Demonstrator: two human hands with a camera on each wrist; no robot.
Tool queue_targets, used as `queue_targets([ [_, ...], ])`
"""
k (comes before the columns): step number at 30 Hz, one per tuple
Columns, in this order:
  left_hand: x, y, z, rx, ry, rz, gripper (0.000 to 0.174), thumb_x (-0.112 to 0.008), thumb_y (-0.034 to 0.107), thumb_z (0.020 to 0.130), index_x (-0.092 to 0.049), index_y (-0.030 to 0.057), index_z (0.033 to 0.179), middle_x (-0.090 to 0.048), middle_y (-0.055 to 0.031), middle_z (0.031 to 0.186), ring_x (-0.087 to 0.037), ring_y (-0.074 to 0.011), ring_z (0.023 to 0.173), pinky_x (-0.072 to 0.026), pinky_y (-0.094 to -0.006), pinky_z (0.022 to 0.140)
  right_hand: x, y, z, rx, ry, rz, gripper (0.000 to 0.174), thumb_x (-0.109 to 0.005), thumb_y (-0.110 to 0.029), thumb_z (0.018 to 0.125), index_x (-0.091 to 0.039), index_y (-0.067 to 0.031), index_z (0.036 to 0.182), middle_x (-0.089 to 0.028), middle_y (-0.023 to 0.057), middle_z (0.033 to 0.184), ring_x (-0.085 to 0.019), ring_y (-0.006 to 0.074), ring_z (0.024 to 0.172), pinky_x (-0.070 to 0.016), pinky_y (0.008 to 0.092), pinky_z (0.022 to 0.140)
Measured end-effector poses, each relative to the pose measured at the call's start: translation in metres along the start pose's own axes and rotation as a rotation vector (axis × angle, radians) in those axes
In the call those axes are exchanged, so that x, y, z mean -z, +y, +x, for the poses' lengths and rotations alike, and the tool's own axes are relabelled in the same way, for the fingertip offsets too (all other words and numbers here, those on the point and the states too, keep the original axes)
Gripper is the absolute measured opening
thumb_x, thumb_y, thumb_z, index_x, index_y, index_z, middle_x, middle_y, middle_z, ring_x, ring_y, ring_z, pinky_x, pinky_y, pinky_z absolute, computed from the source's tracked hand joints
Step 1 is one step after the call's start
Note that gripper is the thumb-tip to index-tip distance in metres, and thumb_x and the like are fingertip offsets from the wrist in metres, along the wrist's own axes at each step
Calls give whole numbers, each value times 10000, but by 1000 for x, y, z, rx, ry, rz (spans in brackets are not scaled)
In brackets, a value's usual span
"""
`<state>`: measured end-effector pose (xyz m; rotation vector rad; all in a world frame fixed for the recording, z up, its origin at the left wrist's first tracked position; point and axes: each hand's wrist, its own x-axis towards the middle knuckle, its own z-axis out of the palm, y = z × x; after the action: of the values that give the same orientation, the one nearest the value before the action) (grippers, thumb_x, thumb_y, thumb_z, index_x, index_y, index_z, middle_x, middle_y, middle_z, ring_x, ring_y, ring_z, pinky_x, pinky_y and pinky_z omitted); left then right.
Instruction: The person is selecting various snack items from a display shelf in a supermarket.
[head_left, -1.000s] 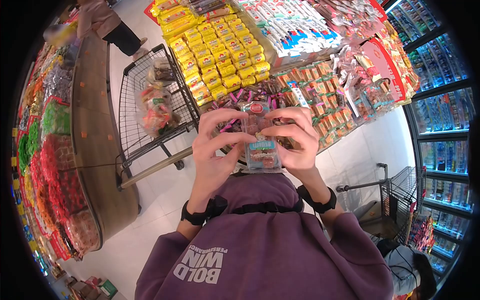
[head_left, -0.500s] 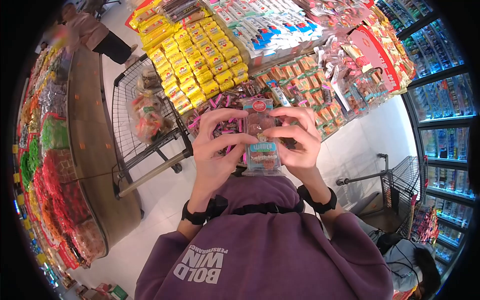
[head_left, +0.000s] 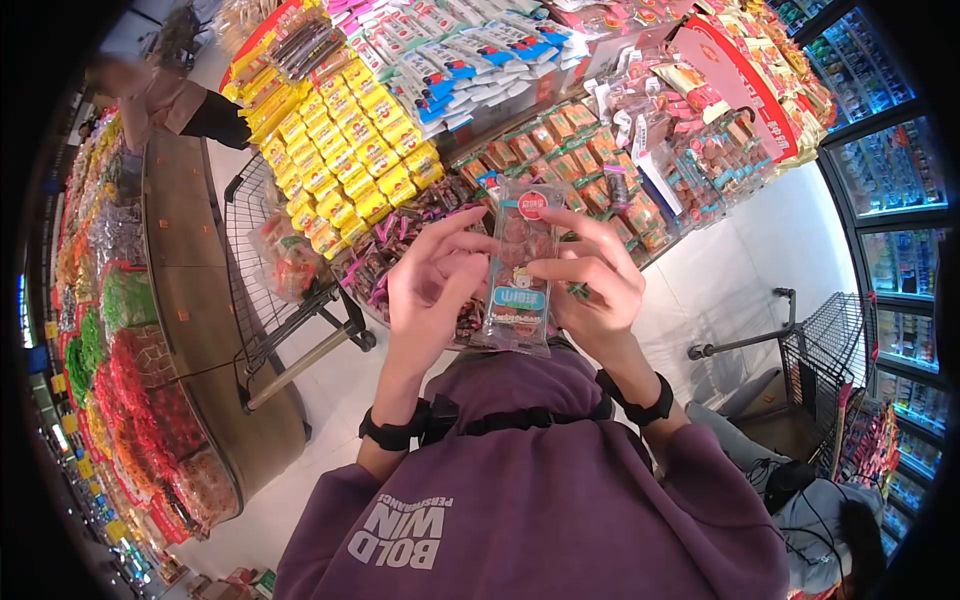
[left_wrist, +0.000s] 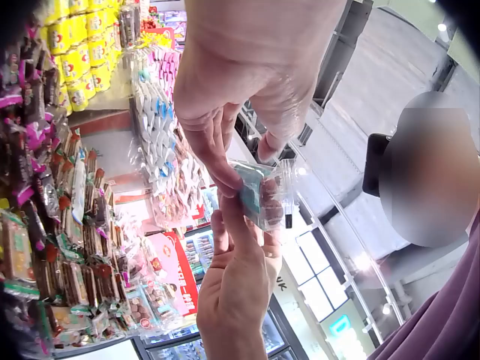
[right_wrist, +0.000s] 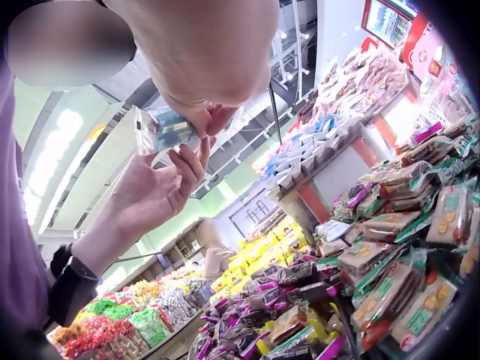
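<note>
In the head view, a clear packet of hawthorn balls point(head_left: 520, 300) is held up in front of the chest, its blue label and red round logo facing me. Round brown-red pieces show through the plastic. My right hand point(head_left: 603, 275) pinches its right side, thumb or finger on the front and others behind. My left hand point(head_left: 430, 275) is at the left edge, fingers loosely bent and thumb tip beside the packet. The left wrist view shows left fingers point(left_wrist: 225, 176) reaching behind the packet point(left_wrist: 262, 196). From the right wrist view, the left hand point(right_wrist: 157, 187) lies just below it.
A sweets counter ahead bears yellow packs point(head_left: 355, 150), purple-ended wrapped sweets point(head_left: 385, 250) and green-edged packs point(head_left: 550, 140). A shopping cart point(head_left: 250, 220) with bags stands left, another cart point(head_left: 825, 350) right. Someone point(head_left: 175, 105) is by the left shelf. Lit fridges point(head_left: 890, 170) line the right.
My left thumb and fingers have drawn back from the packet's front to its left edge; the right hand keeps its pinch. The packet tilts slightly. The counter has shifted left in view.
</note>
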<state>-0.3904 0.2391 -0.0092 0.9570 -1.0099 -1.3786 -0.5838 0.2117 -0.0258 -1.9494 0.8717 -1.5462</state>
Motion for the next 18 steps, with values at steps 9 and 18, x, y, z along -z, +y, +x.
queue_targets([
  [9,-41,-11,21,-56,65,118,466,-687,-96,870,-573,-37,1317,-682,-93,1108,-654,-83,894,-507,-219,780,24,24,18,88,40,81,342,-638,194,694,-749,-9,945,-635,220,1292,-715,254,988,-591,317,718],
  [18,-56,-46,43,-139,58,305,377,-624,-148,878,-606,-29,1236,-681,-105,1180,-669,-166,1050,-526,-305,934,60,39,6,218,-217,-114,405,-682,22,735,-736,-92,1121,-647,69,1337,-588,365,1263,-559,422,942],
])
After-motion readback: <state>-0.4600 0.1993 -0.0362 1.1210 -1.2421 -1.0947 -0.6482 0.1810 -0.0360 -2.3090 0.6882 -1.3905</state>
